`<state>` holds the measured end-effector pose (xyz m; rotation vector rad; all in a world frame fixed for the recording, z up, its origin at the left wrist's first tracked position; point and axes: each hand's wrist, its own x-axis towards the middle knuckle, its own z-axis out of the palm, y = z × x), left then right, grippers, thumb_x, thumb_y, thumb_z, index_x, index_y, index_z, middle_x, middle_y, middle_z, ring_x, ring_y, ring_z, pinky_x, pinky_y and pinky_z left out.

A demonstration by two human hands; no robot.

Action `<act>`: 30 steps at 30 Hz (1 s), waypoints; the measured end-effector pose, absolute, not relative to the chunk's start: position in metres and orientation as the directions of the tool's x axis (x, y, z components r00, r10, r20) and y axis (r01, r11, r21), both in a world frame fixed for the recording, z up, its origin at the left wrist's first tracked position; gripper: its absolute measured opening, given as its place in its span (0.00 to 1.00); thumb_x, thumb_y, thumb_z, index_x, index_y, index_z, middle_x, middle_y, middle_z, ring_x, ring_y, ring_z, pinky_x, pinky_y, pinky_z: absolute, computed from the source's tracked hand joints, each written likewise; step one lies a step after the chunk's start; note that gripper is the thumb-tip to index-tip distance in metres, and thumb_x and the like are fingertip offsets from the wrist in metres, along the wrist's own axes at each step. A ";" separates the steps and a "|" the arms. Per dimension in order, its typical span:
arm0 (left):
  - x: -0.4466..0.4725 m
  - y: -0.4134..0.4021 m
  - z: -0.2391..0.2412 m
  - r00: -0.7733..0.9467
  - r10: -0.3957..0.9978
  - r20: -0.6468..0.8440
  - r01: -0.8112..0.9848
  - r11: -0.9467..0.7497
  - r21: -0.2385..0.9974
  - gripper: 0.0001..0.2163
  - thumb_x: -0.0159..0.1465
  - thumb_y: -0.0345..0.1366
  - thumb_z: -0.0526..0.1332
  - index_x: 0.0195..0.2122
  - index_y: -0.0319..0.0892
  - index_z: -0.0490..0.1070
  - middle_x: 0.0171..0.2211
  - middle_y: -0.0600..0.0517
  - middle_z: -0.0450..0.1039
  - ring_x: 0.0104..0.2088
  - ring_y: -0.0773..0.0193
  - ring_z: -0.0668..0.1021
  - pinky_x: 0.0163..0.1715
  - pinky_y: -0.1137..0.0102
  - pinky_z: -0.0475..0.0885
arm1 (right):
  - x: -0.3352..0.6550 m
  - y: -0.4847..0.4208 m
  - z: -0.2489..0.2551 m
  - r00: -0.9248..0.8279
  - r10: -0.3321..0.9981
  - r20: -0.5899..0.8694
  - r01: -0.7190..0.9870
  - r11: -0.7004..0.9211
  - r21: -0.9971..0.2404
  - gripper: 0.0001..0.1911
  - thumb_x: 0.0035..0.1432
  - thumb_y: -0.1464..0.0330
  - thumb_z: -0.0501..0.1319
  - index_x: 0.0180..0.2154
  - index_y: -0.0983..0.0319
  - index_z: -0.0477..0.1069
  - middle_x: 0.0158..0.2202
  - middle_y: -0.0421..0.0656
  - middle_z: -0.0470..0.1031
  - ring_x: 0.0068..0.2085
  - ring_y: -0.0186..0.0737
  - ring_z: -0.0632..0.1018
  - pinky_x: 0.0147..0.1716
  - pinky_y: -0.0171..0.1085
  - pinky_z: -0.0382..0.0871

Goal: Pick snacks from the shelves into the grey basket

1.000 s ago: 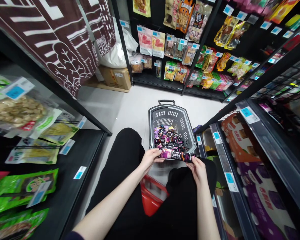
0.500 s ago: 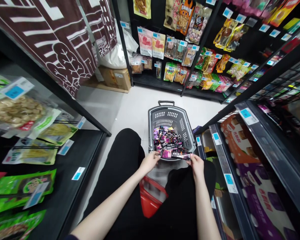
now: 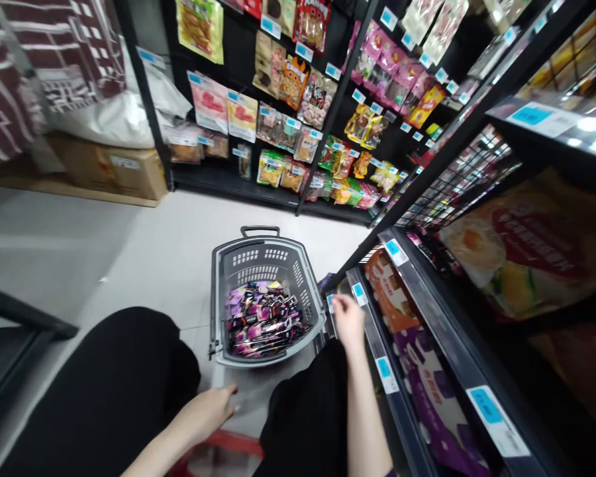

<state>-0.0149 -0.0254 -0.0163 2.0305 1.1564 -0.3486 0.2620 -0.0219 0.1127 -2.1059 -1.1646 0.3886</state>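
Note:
A grey plastic shopping basket [image 3: 219,285] stands on the floor between my knees. Inside it lies a heap of small purple-and-black snack packets [image 3: 263,324]. My left hand [image 3: 211,412] hovers just short of the basket's near side, fingers loosely bent and apart, holding nothing. Beyond the basket's right rim, my right hand [image 3: 348,319] is beside the lower shelf edge with its price labels. Its fingers are slightly curled and a little blurred, and no item shows in them. Below my left hand, a red bar [image 3: 236,442] is partly visible.
On the right, a dark shelf unit [image 3: 427,318] holds orange and purple cartons [image 3: 430,391]. A rack of hanging snack bags [image 3: 278,126] lines the back. A cardboard box [image 3: 129,175] and a white sack [image 3: 99,129] sit at the far left. Pale floor [image 3: 144,245] lies left of the basket.
The long packet that both hands held is out of them, and similar packets lie in the basket. My right hand has moved toward the right shelf, my left hand lower. The view has turned right.

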 end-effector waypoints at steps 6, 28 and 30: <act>-0.012 -0.026 -0.014 0.569 0.589 -0.574 0.819 -0.340 0.463 0.21 0.58 0.34 0.50 0.51 0.32 0.67 0.45 0.34 0.73 0.46 0.47 0.76 0.45 0.60 0.68 | 0.398 -0.034 0.246 0.598 0.584 0.548 0.774 -0.599 -0.206 0.18 0.60 0.64 0.48 0.46 0.66 0.68 0.43 0.55 0.74 0.44 0.51 0.74 0.43 0.44 0.63; -0.007 -0.014 0.024 0.552 0.769 -0.324 -0.129 0.462 0.877 0.27 0.58 0.50 0.55 0.56 0.42 0.59 0.47 0.40 0.72 0.47 0.51 0.74 0.44 0.57 0.70 | 0.305 -0.076 0.237 0.237 0.959 -0.155 0.314 -0.226 -0.922 0.16 0.52 0.58 0.61 0.38 0.62 0.71 0.23 0.38 0.73 0.17 0.30 0.70 0.14 0.30 0.60; -0.010 -0.017 0.037 0.554 0.801 -0.227 -0.394 0.492 0.776 0.31 0.57 0.49 0.58 0.60 0.47 0.51 0.51 0.40 0.68 0.51 0.50 0.72 0.44 0.57 0.71 | 0.272 -0.075 0.190 0.073 0.956 -0.285 0.247 -0.294 -0.924 0.15 0.52 0.58 0.60 0.35 0.62 0.71 0.19 0.36 0.70 0.15 0.30 0.69 0.13 0.29 0.59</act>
